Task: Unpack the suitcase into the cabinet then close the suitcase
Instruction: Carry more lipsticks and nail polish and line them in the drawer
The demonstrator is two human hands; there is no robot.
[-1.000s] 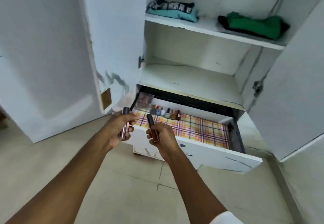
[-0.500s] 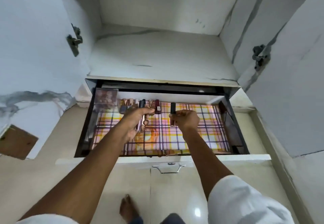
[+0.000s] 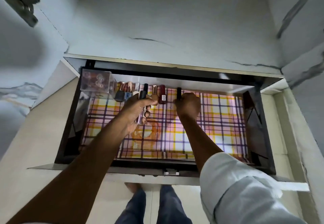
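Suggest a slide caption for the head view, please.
Both hands, left and right, place black-capped tubes in the plaid-lined drawer.

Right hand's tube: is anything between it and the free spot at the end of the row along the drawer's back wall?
Nothing visible. The right hand holds the black-capped tube just right of the dark red lipstick; only bare plaid liner lies there.

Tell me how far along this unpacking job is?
Partly done, judging by the open black drawer: a row of small cosmetic tubes and bottles already lines its back edge beside a clear plastic box. In hand: the right hand is setting a black-capped tube at the row's end, and the left hand holds a pinkish black-capped tube. Left: placing both; the suitcase is out of view.
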